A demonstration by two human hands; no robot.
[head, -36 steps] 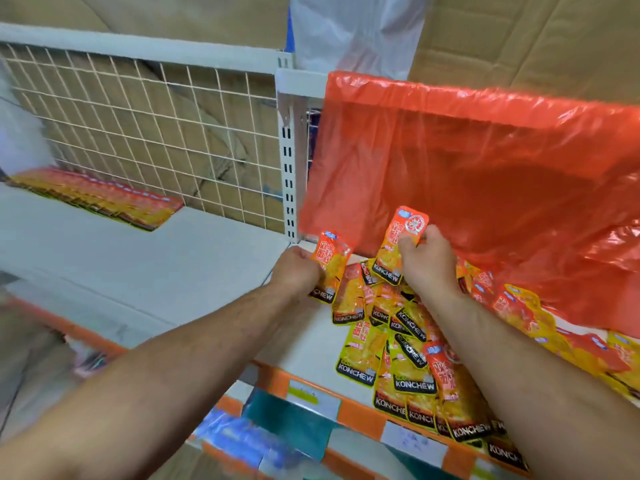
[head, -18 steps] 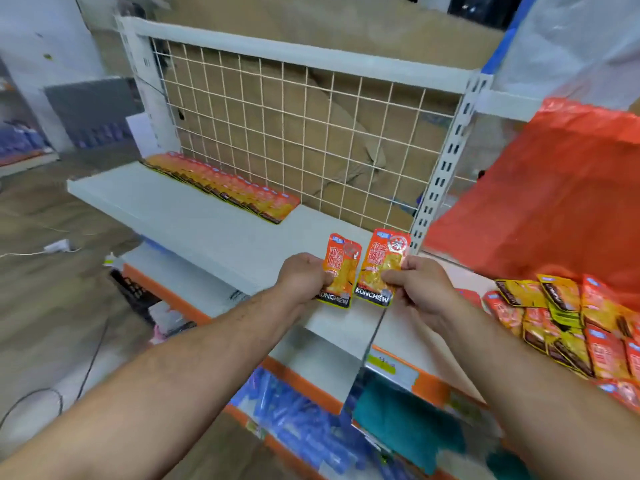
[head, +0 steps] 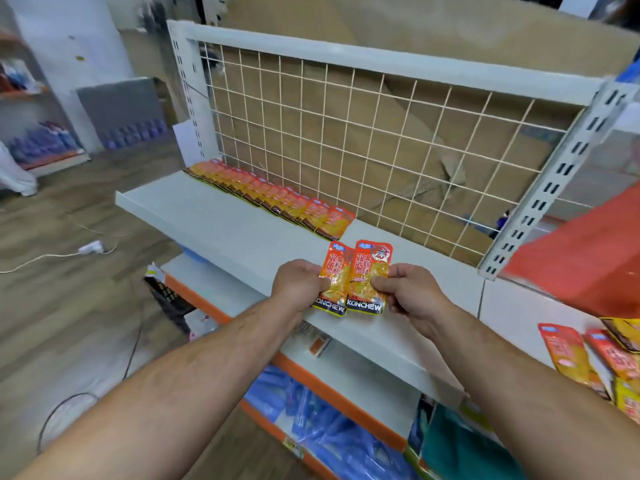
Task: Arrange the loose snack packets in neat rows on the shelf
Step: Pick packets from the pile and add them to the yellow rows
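The left hand (head: 299,284) pinches the left packet (head: 337,268) at its left edge with curled fingers, and the right hand (head: 412,296) pinches the right packet (head: 367,271) at its right edge in the same manner. Both orange packets are held upright, side by side with their inner edges slightly overlapped, over the front part of the white shelf (head: 221,223). A row of packets (head: 273,195) lies overlapped along the back of that shelf against the wire grid (head: 346,133), its near end just beyond the held pair; loose packets (head: 568,351) lie on the adjoining section at far right, below a red plastic sheet (head: 581,268).
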